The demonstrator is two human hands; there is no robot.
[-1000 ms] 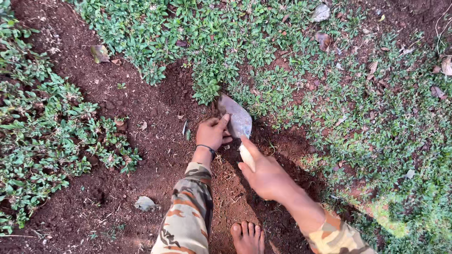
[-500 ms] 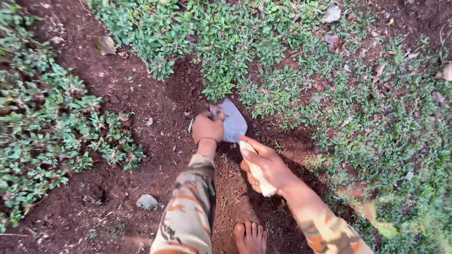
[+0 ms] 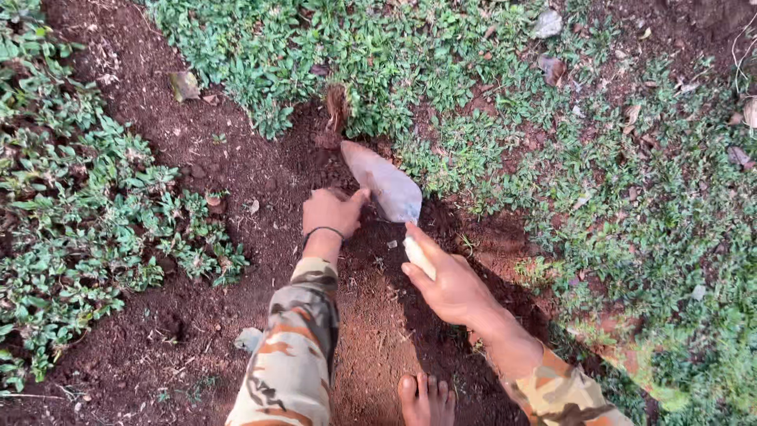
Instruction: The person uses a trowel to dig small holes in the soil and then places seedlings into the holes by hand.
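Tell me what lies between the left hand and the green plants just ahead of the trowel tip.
Head view: bare reddish-brown soil fills the stretch from the left hand to the green plants; the trowel blade runs beside it.

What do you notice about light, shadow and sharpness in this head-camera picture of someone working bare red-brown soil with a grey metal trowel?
Head view: soft daylight, with no harsh glare on the grey metal trowel blade; a dark shadow falls on the red-brown soil beside the right hand; the left hand and the green ground-cover leaves look sharp; the lower right corner looks smeared and soft.
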